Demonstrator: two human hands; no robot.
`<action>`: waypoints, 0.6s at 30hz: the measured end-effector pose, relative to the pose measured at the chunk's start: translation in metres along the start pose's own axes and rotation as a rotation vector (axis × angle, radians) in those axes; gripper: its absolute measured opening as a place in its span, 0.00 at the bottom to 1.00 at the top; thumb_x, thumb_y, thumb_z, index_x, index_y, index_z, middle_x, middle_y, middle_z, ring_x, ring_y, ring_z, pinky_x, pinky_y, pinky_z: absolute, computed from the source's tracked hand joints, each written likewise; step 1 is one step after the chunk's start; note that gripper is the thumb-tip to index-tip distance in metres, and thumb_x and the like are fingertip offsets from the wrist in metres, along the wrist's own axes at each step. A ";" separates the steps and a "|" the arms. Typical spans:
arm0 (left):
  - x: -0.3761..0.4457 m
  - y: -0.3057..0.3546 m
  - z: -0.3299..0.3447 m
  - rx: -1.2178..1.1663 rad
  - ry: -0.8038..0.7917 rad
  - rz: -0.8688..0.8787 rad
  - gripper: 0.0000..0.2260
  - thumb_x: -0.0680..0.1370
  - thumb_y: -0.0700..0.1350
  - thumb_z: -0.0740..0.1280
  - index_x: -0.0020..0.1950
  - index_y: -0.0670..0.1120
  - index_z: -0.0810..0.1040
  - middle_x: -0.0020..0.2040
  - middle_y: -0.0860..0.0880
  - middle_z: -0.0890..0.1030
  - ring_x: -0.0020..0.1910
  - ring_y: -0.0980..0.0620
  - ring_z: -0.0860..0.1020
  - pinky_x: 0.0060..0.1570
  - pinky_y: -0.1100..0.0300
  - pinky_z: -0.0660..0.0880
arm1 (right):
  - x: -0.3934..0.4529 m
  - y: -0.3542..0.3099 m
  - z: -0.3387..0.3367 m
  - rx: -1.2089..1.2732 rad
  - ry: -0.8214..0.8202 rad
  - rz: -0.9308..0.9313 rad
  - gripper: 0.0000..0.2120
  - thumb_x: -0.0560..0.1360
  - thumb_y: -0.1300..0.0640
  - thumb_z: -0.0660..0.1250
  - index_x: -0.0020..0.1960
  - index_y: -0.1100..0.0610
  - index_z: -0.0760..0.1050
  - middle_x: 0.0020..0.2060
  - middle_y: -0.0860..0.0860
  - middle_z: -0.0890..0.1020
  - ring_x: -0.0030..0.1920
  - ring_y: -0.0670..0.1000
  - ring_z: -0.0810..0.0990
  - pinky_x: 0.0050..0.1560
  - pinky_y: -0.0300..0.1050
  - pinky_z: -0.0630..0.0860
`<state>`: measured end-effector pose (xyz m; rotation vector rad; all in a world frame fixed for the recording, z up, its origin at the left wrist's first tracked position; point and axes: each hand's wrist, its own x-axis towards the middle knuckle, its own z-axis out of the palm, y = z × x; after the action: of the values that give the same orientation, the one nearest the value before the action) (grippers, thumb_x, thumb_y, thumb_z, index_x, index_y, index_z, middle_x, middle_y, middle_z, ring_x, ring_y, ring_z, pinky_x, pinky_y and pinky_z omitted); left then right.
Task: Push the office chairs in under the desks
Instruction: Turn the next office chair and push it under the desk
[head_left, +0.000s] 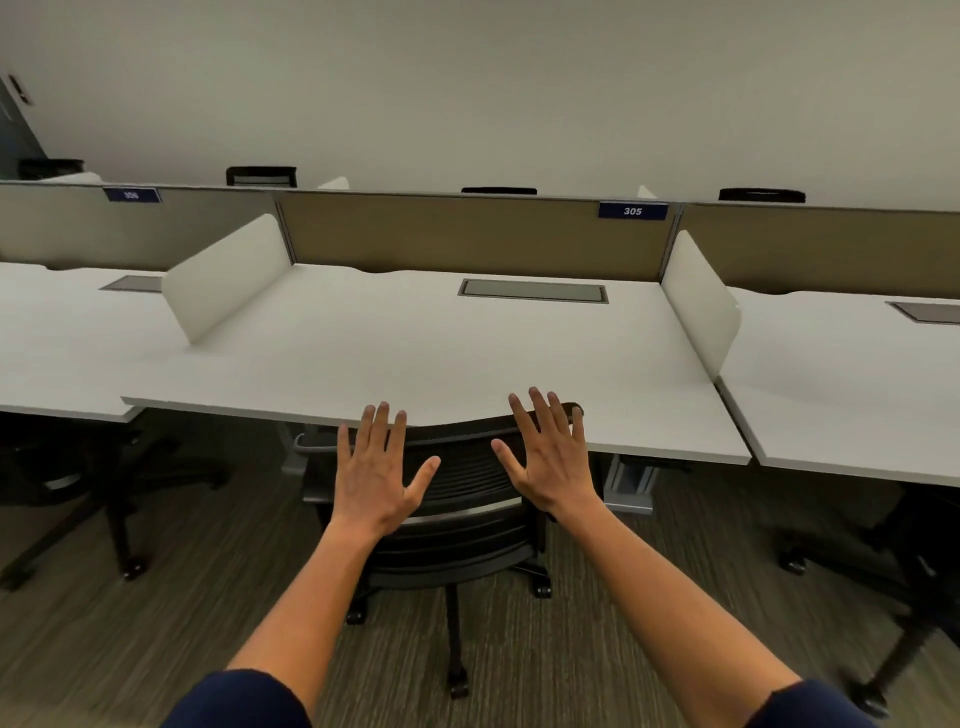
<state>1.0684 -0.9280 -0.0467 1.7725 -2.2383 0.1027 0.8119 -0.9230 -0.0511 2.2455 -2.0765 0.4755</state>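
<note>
A row of white desks is seen against a tan partition (467, 234), with the middle desk (415, 343) set between two white side screens. A blue label (632, 211) reading "305" is fixed to the partition at the upper right of this desk; a second blue label (131, 195) on the left panel is blurred and appears to read "306". A grey cable hatch (533, 291) is set into the rear of the desktop. The front edge of the middle desk is cut with a shallow inward curve.

The black office chair (457, 488) is found at that curve, its backrest top touching or just under the desk edge and its seat beneath the desktop; its castor base stands on the striped carpet (597, 623), with open floor behind it. The chair back is of ribbed black mesh, with a pale band across its lower part. Other dark chairs are partly seen under the desks to either side.

The left hand (375, 478) and the right hand (550, 462) are held flat with fingers spread, over the backrest; contact cannot be confirmed. Nothing is grasped.
</note>
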 end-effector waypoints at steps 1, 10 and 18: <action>-0.001 0.001 0.002 -0.007 -0.010 -0.005 0.44 0.75 0.73 0.40 0.83 0.46 0.48 0.83 0.45 0.45 0.81 0.47 0.39 0.79 0.40 0.39 | -0.001 0.000 -0.001 0.005 -0.011 0.011 0.45 0.72 0.25 0.27 0.82 0.46 0.45 0.82 0.54 0.48 0.82 0.58 0.44 0.79 0.64 0.40; -0.122 0.026 -0.016 -0.081 0.027 0.097 0.41 0.77 0.71 0.44 0.82 0.44 0.54 0.82 0.42 0.52 0.82 0.44 0.46 0.79 0.39 0.44 | -0.133 -0.024 -0.032 0.019 0.032 0.095 0.41 0.75 0.27 0.37 0.82 0.47 0.46 0.82 0.55 0.50 0.81 0.58 0.46 0.79 0.64 0.43; -0.178 0.034 -0.030 -0.087 -0.003 0.127 0.42 0.76 0.71 0.42 0.82 0.46 0.50 0.83 0.43 0.50 0.82 0.45 0.44 0.79 0.40 0.43 | -0.203 -0.037 -0.047 -0.004 0.021 0.110 0.43 0.73 0.25 0.33 0.82 0.46 0.43 0.82 0.54 0.48 0.82 0.57 0.44 0.78 0.62 0.39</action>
<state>1.0779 -0.7449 -0.0613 1.5872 -2.3197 0.0282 0.8283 -0.7124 -0.0518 2.1226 -2.1972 0.4974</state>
